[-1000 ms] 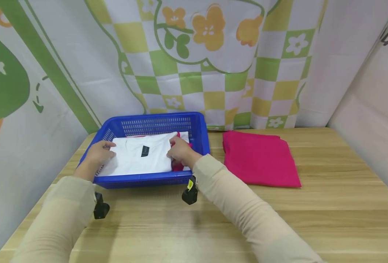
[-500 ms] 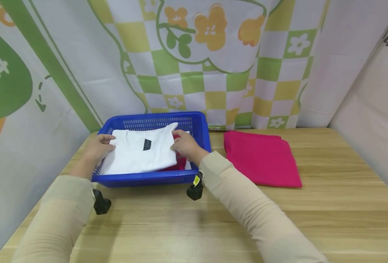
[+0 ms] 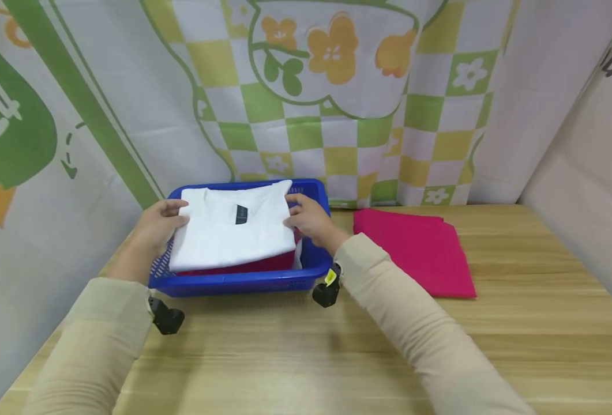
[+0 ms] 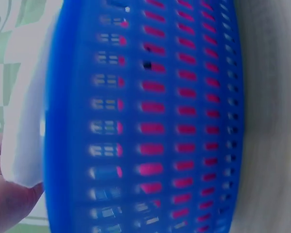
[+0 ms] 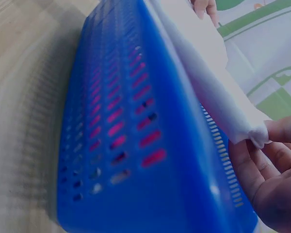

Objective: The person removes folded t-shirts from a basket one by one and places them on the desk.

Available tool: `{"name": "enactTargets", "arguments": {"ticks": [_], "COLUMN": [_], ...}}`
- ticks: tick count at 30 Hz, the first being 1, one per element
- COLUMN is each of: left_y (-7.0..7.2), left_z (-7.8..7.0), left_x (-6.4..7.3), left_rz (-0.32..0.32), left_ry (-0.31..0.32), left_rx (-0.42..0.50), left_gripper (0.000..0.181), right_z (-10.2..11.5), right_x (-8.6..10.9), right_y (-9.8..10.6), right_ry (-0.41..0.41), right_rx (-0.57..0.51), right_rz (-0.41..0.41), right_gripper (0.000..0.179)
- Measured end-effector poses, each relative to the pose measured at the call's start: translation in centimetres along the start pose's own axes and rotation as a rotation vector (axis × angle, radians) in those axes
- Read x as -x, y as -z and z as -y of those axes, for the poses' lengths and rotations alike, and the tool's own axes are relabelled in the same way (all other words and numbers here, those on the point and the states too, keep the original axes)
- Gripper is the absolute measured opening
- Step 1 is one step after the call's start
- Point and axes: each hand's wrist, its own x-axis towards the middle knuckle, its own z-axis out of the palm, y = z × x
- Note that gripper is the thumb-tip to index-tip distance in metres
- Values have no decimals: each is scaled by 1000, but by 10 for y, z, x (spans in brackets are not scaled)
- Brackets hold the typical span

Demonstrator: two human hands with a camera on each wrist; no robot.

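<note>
A folded white T-shirt (image 3: 222, 236) with a dark neck label is held above the blue plastic basket (image 3: 243, 283). My left hand (image 3: 160, 225) pinches its left edge, thumb on top. On the opposite side my right hand (image 3: 311, 219) grips the right edge; in the right wrist view, thumb and fingers (image 5: 276, 160) close on the folded layers. Beneath the T-shirt, red cloth (image 3: 264, 264) shows inside the basket, with a bit of white cloth (image 3: 298, 253) at its right. The red also shows through the basket's slots in both wrist views.
A folded crimson cloth (image 3: 415, 251) lies on the wooden table (image 3: 264, 357) to the right of the basket. Behind stands a patterned curtain (image 3: 331, 132), with printed fabric walls at left and right. Small black cameras hang below both wrists.
Both hands have lifted the white T-shirt up from the basket's contents and moved it slightly right. More red cloth shows beneath it. The crimson cloth on the table stays put.
</note>
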Motion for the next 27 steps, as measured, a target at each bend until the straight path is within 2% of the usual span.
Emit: {"name": "enactTargets", "arguments": {"ticks": [3,10,13,18,27], "left_y": [-4,-13,-20,-39,-81], "left_z": [-6,-19,-26,-38,-56], "left_x": [3,7,8,8,4], "left_rz": [-7,26,32,24,25], "left_ry": [6,-52,-56,-36,-34], "left_rx": [38,172,239,326,440], "left_gripper": [44,40,38,36,38], "right_z": [3,13,15,18,19], "right_x": [2,10,14,22,37], "right_y": [7,26,36,55,96], "right_ry": [6,19,24,25,84], "right_rx": [-7,0,-2,25,11], "right_rz": [5,18,14,-23,-67], "right_gripper": [56,56,56,56,56]}}
